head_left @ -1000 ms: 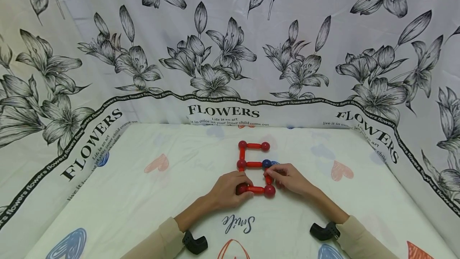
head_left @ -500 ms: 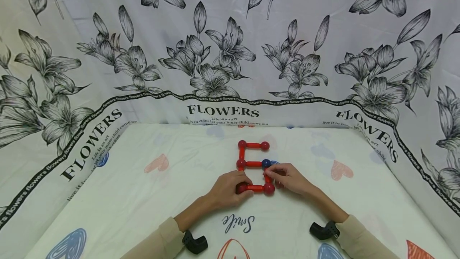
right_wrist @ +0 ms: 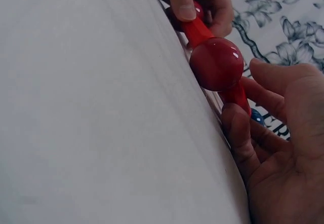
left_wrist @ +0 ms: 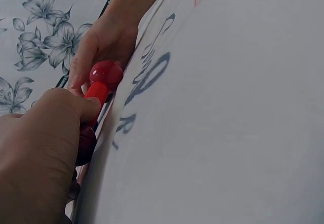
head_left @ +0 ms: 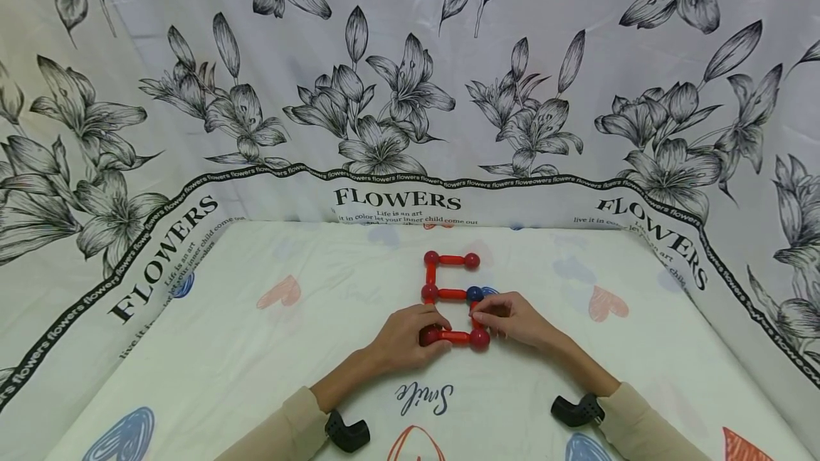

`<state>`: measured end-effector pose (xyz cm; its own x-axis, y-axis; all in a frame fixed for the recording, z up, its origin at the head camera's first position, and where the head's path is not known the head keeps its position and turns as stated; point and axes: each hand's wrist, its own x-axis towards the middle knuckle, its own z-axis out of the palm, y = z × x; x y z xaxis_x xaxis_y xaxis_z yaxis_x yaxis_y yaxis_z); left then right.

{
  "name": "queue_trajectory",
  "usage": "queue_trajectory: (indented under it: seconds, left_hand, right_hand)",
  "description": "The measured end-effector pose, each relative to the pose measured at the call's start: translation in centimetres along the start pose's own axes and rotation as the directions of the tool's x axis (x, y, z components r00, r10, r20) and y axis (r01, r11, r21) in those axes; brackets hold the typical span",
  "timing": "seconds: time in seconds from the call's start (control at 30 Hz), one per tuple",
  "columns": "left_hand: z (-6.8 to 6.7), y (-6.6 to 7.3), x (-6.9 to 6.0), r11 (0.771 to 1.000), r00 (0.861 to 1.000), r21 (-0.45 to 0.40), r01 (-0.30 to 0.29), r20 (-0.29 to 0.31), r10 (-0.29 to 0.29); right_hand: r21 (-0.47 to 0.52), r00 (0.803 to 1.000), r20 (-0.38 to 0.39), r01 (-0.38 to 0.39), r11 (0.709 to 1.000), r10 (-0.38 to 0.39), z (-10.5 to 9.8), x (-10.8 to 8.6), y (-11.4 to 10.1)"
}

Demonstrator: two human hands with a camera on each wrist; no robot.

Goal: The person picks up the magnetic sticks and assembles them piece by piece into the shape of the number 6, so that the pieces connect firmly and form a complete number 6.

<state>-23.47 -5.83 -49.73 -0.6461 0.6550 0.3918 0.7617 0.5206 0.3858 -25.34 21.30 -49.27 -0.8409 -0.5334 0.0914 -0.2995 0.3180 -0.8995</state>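
Red magnetic-looking rods and balls form a figure like a 6 on the cloth. In the head view, my left hand [head_left: 410, 336] grips the lower-left red ball [head_left: 429, 336], with its thumb by the bottom rod [head_left: 455, 337]. My right hand [head_left: 515, 319] has its fingers round the right-hand rod [right_wrist: 236, 96], below the blue ball [head_left: 475, 294]; they partly hide it. The lower-right red ball [head_left: 479, 338] sits between the hands, joining the bottom and right rods. The left rod below the middle-left ball [head_left: 429, 293] is mostly hidden by my left hand.
The figure's top has a red rod [head_left: 452, 260] with a red ball [head_left: 472, 260] at its right end. A white cloth [head_left: 256, 361] printed with hearts covers the table. A flower-printed curtain [head_left: 461, 134] hangs behind and at both sides.
My right fingers have shifted slightly down the right-hand rod, away from the blue ball. The lower-right ball has moved only slightly. My left hand keeps its place.
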Motion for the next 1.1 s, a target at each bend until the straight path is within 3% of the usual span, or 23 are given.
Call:
queue_trajectory:
  seconds: [0.3,0.5,0.6,0.7,0.83,0.93,1.0,1.1]
  left_hand:
    - [-0.3,-0.3,0.2,1.0,1.0,0.017,-0.006,0.024,0.005]
    - [-1.2,-0.7,0.7,0.999,0.999,0.032,-0.032,0.031,0.031]
    - [-1.9,-0.7,1.0,0.998,0.999,0.069,-0.011,0.041,0.008]
    - [-2.9,-0.6,1.2,0.992,0.996,0.111,0.06,0.055,-0.067]
    - [-4.7,-0.7,1.7,0.976,0.988,0.172,0.136,0.054,-0.147]
    - [-6.6,-1.0,2.3,0.962,0.985,0.218,0.165,0.007,-0.17]
    - [-7.8,-1.3,2.9,0.95,0.981,0.247,0.192,-0.05,-0.186]
    - [-9.7,-2.0,3.8,0.924,0.965,0.289,0.249,-0.158,-0.21]
  right_hand:
    - [-0.031,1.0,-0.004,-0.023,0.999,0.023,0.0,0.3,-0.5]
    - [-0.1,0.994,0.07,-0.076,0.992,0.083,-1.1,0.4,-1.2]
    - [-0.137,0.991,0.116,-0.053,0.989,0.07,-2.0,0.5,-1.2]
    - [-0.193,0.992,0.12,-0.018,0.981,0.042,-3.1,0.5,-1.7]
    - [-0.307,0.998,0.051,-0.005,0.952,0.022,-5.0,0.3,-3.2]
    - [-0.398,0.998,-0.058,-0.024,0.917,0.001,-6.7,0.1,-4.7]
    - [-0.475,0.988,-0.149,-0.035,0.879,-0.041,-7.8,0.0,-5.7]
    - [-0.61,0.947,-0.294,-0.083,0.788,-0.128,-9.1,-0.5,-6.9]
